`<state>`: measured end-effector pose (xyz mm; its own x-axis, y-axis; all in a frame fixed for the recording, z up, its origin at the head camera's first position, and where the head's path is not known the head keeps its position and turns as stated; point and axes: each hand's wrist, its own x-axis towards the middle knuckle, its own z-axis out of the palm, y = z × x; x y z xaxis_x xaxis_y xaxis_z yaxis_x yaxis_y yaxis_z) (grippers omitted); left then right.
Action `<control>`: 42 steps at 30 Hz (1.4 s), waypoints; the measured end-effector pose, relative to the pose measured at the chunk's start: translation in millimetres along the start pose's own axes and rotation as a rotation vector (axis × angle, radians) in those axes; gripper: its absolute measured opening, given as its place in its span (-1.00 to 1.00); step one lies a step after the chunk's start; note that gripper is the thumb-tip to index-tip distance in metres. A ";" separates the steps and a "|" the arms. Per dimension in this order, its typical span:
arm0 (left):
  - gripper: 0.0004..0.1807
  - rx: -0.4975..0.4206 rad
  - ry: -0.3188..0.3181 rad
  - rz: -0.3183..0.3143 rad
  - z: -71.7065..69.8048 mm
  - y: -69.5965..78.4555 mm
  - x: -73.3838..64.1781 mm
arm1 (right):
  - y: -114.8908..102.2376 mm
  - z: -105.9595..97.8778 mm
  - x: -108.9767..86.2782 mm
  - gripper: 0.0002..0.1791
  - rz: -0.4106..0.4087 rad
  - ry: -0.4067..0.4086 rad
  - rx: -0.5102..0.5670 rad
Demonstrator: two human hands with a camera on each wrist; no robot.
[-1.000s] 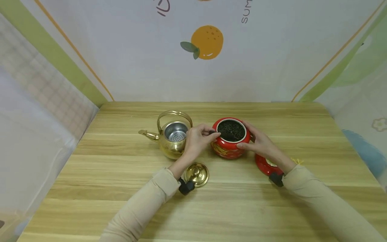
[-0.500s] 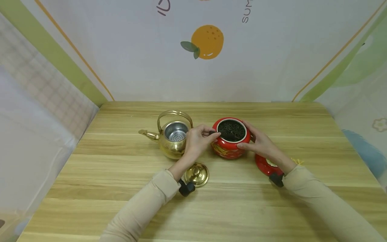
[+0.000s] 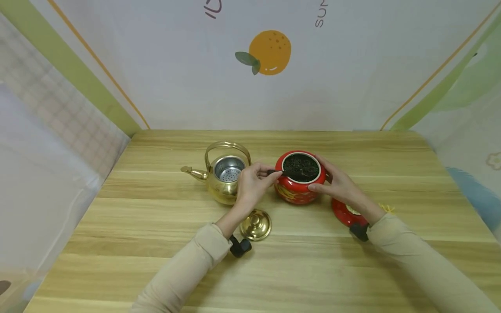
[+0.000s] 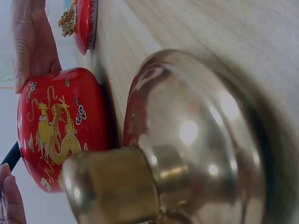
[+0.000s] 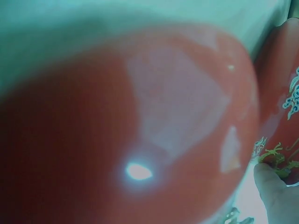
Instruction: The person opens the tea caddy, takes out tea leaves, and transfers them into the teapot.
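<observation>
Jar [image 3: 299, 196]: one, red, gold dragon on its wall; upright on the table [image 3: 305, 269], uncovered, to the right of the kettle. Contents dark and loose; tea leaves, I judge.

Scoop [image 3: 289, 174]: one, black, slim; lies over the near part of the jar's mouth. Whether its tip is buried or loaded, I cannot tell from my views.

Left hand [image 3: 253, 183]: pinches the scoop's handle between thumb and fingers, just beside the kettle.

Right hand [image 3: 339, 186]: grasps the jar from its right side, thumb to the front, fingers behind.

Kettle [image 3: 222, 191]: one, gold, uncovered, handle upright, spout pointing left; perforated strainer [image 3: 230, 170] seated in its mouth.

Gold lid [image 3: 255, 224]: knob up, on the table near the left wrist.

Red lid [image 3: 342, 213]: on the table under the right wrist, partly hidden.

Handling notes, step judged to be scooping: I would keep the jar braced so that the scoop's push cannot slide it. I would enter at a shallow slant, then level the scoop before raising it past the white rim; a tilt there could spill leaves. A firm pinch should stop the thin handle from rolling. I would keep the left wrist clear of the gold lid.
</observation>
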<state>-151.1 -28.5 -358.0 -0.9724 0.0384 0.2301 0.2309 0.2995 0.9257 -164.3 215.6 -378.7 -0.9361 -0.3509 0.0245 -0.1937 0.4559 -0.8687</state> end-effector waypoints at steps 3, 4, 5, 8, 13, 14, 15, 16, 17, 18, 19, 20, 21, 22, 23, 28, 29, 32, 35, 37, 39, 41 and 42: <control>-0.79 0.002 0.010 0.002 -1.7 -0.6 -1.2 | -0.7 -0.4 0.1 -0.03 0.003 -0.002 0.000; -0.79 -0.008 0.011 -0.002 -2.2 -0.5 -1.6 | -1.0 -0.5 0.0 -0.03 0.007 -0.003 0.000; -0.80 -0.014 0.016 -0.003 -2.7 -0.5 -1.9 | -1.1 -0.5 0.0 -0.03 0.009 -0.003 0.000; -0.79 -0.028 0.027 0.005 -4.4 0.4 -2.9 | -1.2 -0.4 0.2 -0.03 0.007 -0.004 0.003; -0.78 -0.046 0.044 0.000 -8.3 0.5 -4.0 | -0.6 0.2 0.7 -0.03 -0.005 -0.007 0.012; -0.77 -0.052 0.047 -0.009 -9.1 0.4 -4.1 | -0.5 0.3 0.8 -0.03 -0.005 -0.006 0.010; -0.77 -0.059 0.049 -0.014 -10.0 0.7 -4.4 | -0.5 0.3 0.8 -0.03 -0.005 -0.006 0.008; -0.77 -0.070 0.051 -0.013 -10.9 0.9 -4.6 | -0.3 0.3 0.9 -0.03 -0.005 -0.005 0.006; -0.77 -0.082 0.052 -0.013 -11.7 1.4 -4.9 | -0.2 0.3 0.9 -0.03 -0.006 -0.004 0.006; -0.77 -0.090 0.055 -0.011 -12.8 1.8 -5.3 | -0.2 0.3 1.0 -0.03 -0.008 -0.003 0.004; -0.77 -0.100 0.057 -0.008 -13.8 2.2 -5.6 | -0.2 0.3 1.0 -0.03 -0.012 -0.003 0.004; -0.77 -0.105 0.060 -0.004 -14.9 2.6 -6.1 | -0.1 0.3 1.1 -0.03 -0.015 -0.003 0.006; -0.78 -0.112 0.061 0.000 -16.0 3.0 -6.6 | -0.1 0.4 1.3 -0.03 -0.016 -0.004 0.005; -0.78 -0.118 0.063 0.000 -17.0 3.3 -7.1 | -0.1 0.4 1.4 -0.03 -0.016 -0.005 0.005; -0.78 -0.123 0.065 0.000 -18.1 3.7 -7.7 | -0.2 0.5 1.5 -0.02 -0.017 -0.007 0.007; -0.77 -0.166 0.064 -0.008 -22.8 6.8 -10.8 | -0.1 0.5 1.9 -0.02 -0.008 -0.008 0.002; -0.77 -0.182 0.061 -0.009 -23.8 7.6 -11.4 | -0.2 0.3 1.9 -0.02 -0.007 -0.008 0.002; -0.78 -0.234 0.048 -0.012 -27.0 10.8 -13.0 | -0.6 -0.4 1.1 -0.01 -0.003 -0.009 -0.005; -0.78 -0.270 0.044 -0.010 -31.7 14.0 -14.9 | -1.3 -1.7 -0.7 -0.01 0.013 -0.014 0.009; -0.78 -0.285 0.051 -0.006 -35.8 16.7 -16.2 | -2.8 -2.9 -2.6 -0.01 0.030 -0.010 0.024; -0.79 -0.306 0.063 -0.005 -40.7 19.2 -17.6 | -5.1 -4.3 -4.4 -0.01 0.045 0.002 0.026; -0.81 -0.324 0.077 -0.008 -46.6 22.1 -19.4 | -8.4 -5.4 -5.7 -0.02 0.044 0.022 0.007; -0.81 -0.333 0.084 -0.013 -49.6 23.2 -20.3 | -10.3 -5.7 -6.4 -0.02 0.040 0.034 -0.005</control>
<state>-124.4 -69.6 -326.3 -0.9724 -0.0458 0.2289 0.2303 -0.0288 0.9727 -158.0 217.8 -367.1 -0.9524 -0.3047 0.0066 -0.1573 0.4730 -0.8669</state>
